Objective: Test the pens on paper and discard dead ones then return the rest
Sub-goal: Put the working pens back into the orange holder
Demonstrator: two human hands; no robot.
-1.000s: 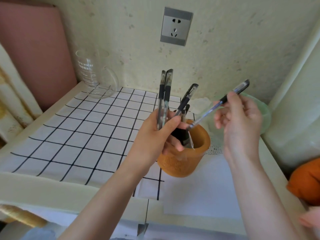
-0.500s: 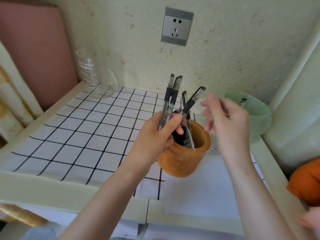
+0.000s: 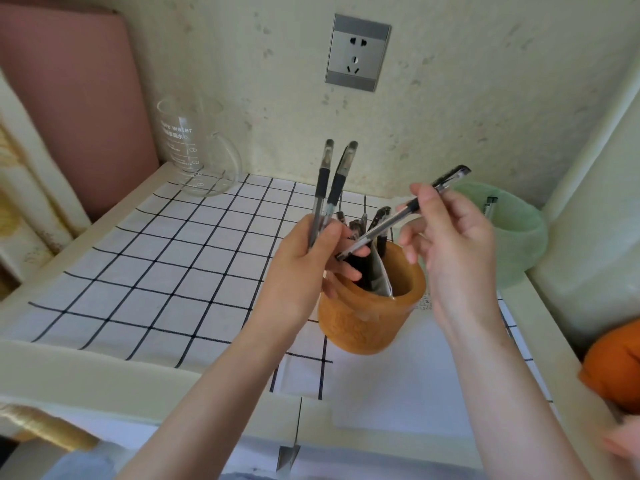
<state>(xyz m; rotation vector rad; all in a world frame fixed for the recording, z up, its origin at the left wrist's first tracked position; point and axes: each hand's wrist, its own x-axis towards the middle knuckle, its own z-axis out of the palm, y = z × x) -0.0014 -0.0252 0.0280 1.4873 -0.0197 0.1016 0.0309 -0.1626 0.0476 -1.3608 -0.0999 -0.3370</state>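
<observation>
My left hand (image 3: 304, 271) grips two clear pens with black grips (image 3: 330, 188), held upright above the orange pen holder (image 3: 370, 323). My right hand (image 3: 453, 244) pinches a third pen (image 3: 381, 227) that slants across the holder's mouth, its lower end close to my left fingers. Several more pens (image 3: 375, 268) stand inside the holder. A white sheet of paper (image 3: 398, 379) lies in front of the holder, with small scribbles by my right wrist. At the far right, a pale green bowl (image 3: 519, 244) holds one pen (image 3: 490, 206).
A glass measuring jug (image 3: 195, 150) stands in the back left corner on the checked cloth (image 3: 156, 258). A wall socket (image 3: 356, 53) sits above the table. An orange object (image 3: 613, 365) lies off the right edge. Raised cream rims border the tabletop.
My right hand carried a pen to the green bowl, left it there, came back empty, and now pinches another pen over the holder. My left hand kept its two pens.
</observation>
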